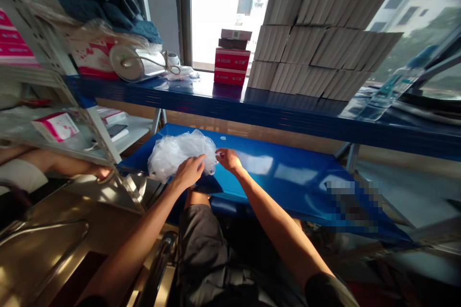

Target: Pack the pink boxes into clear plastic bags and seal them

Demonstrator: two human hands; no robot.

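A crumpled heap of clear plastic bags [176, 146] lies on the left part of the blue lower shelf. My left hand [190, 171] rests against the near right side of the heap, with its fingers stretched forward and the thumb apart. Just right of the heap, my right hand [229, 159] has its fingers bent into a pinch at the edge of the thin plastic. What sits between those fingertips is too small to make out. A small pale scrap [223, 138] lies on the blue surface behind my right hand.
Above runs a blue upper shelf [201, 98] with red boxes [230, 64], stacked white boxes [306, 41], a clear bottle [387, 91], and folded dark cloth [104, 7]. A pixelated patch covers something at the lower shelf's right. Another person's leg [68, 163] is at the left.
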